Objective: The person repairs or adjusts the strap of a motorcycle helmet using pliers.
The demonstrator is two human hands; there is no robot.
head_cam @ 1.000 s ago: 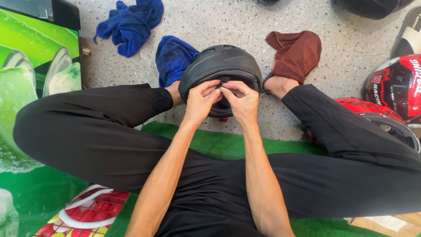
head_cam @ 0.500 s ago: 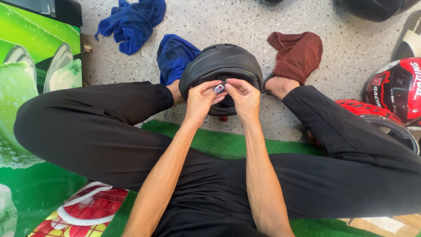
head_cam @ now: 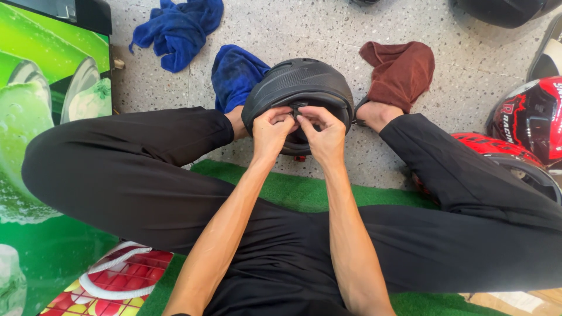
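Head view: person sits cross-legged on a green mat (head_cam: 293, 193), black helmet (head_cam: 298, 88) standing on the speckled floor (head_cam: 281, 29) between the feet, just beyond the shins. Left hand (head_cam: 270, 131) and right hand (head_cam: 325, 133) meet at the near rim of the helmet, fingertips pinched narrow on a small part at the edge; probably a strap or trim piece, but the fingers cover it, so I can't tell what it is. Blue cloth (head_cam: 231, 73) lies touching the helmet's left side, brown cloth (head_cam: 401, 70) sits just right of it, second blue cloth (head_cam: 178, 29) farther off at far left. Red helmet (head_cam: 530, 120) at the right edge, well apart. Risks: the helmet is only braced by the feet and the two pinches, so a hard tug could roll it toward the far side or tip it onto the blue cloth; the pinched part is small, so it could slip out of the fingertips. Versus half a second ago: a small light-coloured piece visible between the thumbs is now hidden, both hands have closed tighter together at the rim, helmet and cloths unmoved.
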